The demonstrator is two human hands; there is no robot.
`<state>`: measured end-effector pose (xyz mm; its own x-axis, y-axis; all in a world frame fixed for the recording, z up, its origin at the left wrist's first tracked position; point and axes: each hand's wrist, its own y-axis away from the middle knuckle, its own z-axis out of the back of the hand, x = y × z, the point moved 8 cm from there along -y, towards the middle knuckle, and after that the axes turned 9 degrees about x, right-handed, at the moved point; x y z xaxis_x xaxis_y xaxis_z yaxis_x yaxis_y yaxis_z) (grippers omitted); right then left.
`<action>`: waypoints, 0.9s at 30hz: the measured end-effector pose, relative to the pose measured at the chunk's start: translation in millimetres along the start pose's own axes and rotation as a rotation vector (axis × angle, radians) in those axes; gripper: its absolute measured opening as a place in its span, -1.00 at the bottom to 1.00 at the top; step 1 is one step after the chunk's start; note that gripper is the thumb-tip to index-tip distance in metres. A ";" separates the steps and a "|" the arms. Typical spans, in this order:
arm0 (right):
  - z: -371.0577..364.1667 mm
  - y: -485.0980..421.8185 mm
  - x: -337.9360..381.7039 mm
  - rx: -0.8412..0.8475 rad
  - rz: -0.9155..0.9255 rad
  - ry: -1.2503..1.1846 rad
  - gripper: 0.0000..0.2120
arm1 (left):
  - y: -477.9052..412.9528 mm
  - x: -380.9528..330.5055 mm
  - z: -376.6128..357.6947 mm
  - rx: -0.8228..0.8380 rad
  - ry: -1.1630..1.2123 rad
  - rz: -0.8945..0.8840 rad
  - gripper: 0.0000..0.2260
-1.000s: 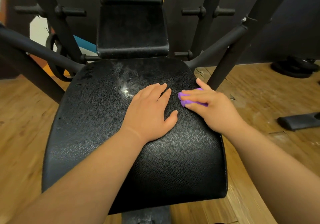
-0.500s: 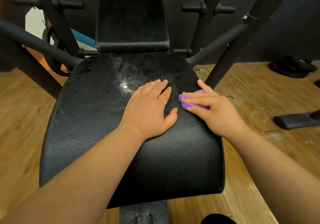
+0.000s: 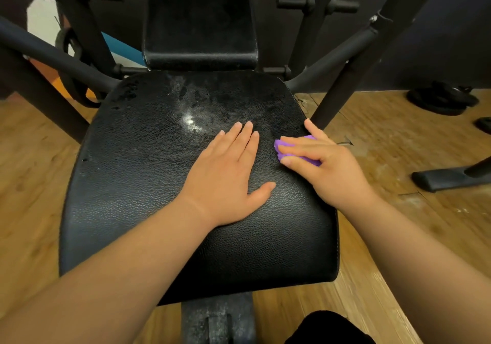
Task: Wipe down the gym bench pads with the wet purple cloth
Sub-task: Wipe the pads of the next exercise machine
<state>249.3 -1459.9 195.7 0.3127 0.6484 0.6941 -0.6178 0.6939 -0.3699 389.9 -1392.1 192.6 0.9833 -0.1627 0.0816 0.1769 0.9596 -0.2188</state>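
Note:
The black seat pad [image 3: 148, 184] of the gym bench fills the middle of the view, with a pale wet smear near its far centre. A narrower black back pad [image 3: 199, 24] rises behind it. My left hand [image 3: 228, 173] lies flat on the seat pad, fingers straight. My right hand [image 3: 326, 168] presses the purple cloth [image 3: 295, 149] onto the pad's right side; its fingers curl over the cloth and cover most of it.
Black steel frame tubes [image 3: 350, 59] slant up on both sides of the bench. The floor is wood [image 3: 398, 141]. Black weight plates [image 3: 441, 99] lie at the far right, and a black frame foot [image 3: 446, 179] rests on the floor to the right.
Both hands and the cloth have slid slightly toward me on the seat pad. The view has tilted down a little.

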 end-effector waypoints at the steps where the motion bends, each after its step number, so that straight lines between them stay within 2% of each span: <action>1: 1.3 -6.1 1.3 0.003 -0.001 -0.007 -0.81 | 0.9 0.0 -0.3 -0.009 0.001 0.001 -0.19; 5: 7.2 -17.8 3.5 -0.015 -0.061 0.036 -0.70 | 1.8 -1.0 -1.1 -0.015 0.002 -0.007 -0.22; 8: 0.0 7.9 6.8 -0.019 -0.008 0.092 -0.60 | 4.2 -4.0 -1.0 -0.020 -0.016 -0.020 -0.23; 11: -3.4 23.4 5.7 0.004 0.075 0.103 -0.65 | 5.9 -10.1 -2.3 -0.005 -0.007 -0.020 -0.19; 14: 1.7 5.9 -0.6 0.024 0.070 0.079 -0.66 | 7.5 -14.5 -3.9 0.009 0.011 -0.007 -0.14; 19: 5.2 2.3 1.3 -0.084 0.016 0.073 -0.64 | 8.9 -14.1 -4.2 -0.008 0.017 -0.007 -0.14; 23: -5.7 36.7 6.1 -0.061 0.065 0.114 -0.65 | 8.8 -15.0 -3.9 -0.020 0.017 -0.007 -0.15; 27: 1.1 21.5 5.9 -0.051 0.064 0.099 -0.66 | 9.0 -14.7 -4.2 -0.015 0.014 -0.004 -0.15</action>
<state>237.0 -1441.5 192.5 0.3453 0.7180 0.6044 -0.6024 0.6634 -0.4440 377.2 -1382.0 185.4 0.9831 -0.1697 0.0690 0.1813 0.9553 -0.2334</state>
